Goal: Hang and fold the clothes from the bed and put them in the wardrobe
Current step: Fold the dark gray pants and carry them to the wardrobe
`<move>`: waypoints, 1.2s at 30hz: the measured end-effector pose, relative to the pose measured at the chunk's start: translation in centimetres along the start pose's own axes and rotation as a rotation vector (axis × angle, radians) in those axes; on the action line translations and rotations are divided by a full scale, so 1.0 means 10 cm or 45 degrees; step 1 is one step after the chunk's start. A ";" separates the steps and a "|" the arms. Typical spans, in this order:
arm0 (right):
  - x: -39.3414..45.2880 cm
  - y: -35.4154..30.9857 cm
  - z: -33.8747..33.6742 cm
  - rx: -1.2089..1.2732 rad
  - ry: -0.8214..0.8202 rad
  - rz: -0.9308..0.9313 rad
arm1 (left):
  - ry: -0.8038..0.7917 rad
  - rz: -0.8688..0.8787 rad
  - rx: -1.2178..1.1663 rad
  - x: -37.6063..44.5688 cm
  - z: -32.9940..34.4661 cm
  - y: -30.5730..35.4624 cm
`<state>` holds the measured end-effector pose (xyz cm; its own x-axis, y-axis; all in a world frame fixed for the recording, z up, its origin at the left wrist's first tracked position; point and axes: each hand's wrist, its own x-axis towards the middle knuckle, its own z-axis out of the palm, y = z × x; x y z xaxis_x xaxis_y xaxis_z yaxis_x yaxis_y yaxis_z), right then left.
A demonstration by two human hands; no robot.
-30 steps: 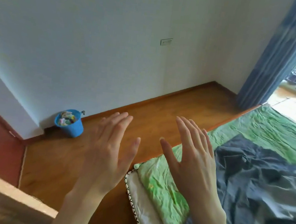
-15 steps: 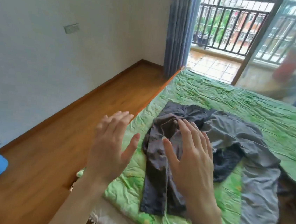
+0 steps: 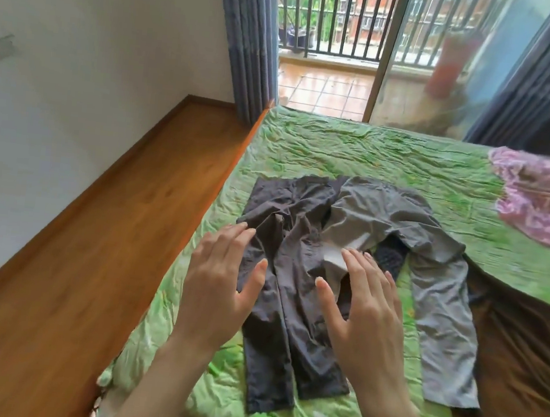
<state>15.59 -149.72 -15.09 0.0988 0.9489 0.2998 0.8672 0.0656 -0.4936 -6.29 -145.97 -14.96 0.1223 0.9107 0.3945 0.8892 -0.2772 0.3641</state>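
Dark grey trousers point(image 3: 285, 311) lie spread on the bed's green sheet point(image 3: 374, 151), legs pointing towards me. Overlapping their right side is a lighter grey pair of trousers point(image 3: 439, 314), with a dark patterned garment point(image 3: 389, 257) partly hidden under it. My left hand point(image 3: 221, 284) hovers open over the left edge of the dark trousers. Over the spot where the two pairs overlap, my right hand point(image 3: 362, 312) is held open, fingers spread. Neither hand grips anything.
A pink crumpled cloth point(image 3: 539, 198) lies at the bed's far right. A brown blanket point(image 3: 521, 370) covers the near right of the bed. Wooden floor point(image 3: 92, 257) runs along the left by a white wall. Blue curtains point(image 3: 251, 36) frame the balcony door beyond.
My view has swung right, from the wall and blue bucket to the bed and balcony. Both hands stay raised and open, now over the trousers.
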 end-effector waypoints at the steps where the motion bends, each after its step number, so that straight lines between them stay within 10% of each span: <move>1: 0.04 -0.02 0.04 -0.010 -0.007 0.015 | -0.008 -0.004 -0.023 0.06 0.05 -0.07; 21: 1.35 0.54 1.41 -0.012 -0.207 0.274 | -0.177 -0.145 -0.134 1.09 1.61 -1.28; 36: 1.69 2.02 3.93 0.194 -0.509 0.691 | -0.528 -0.270 0.069 0.71 4.04 -2.65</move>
<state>15.60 -120.19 -52.10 0.2867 0.8989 -0.3314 0.6648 -0.4357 -0.6068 -11.17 -119.78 -55.83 0.0916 0.9941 -0.0581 0.9339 -0.0655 0.3515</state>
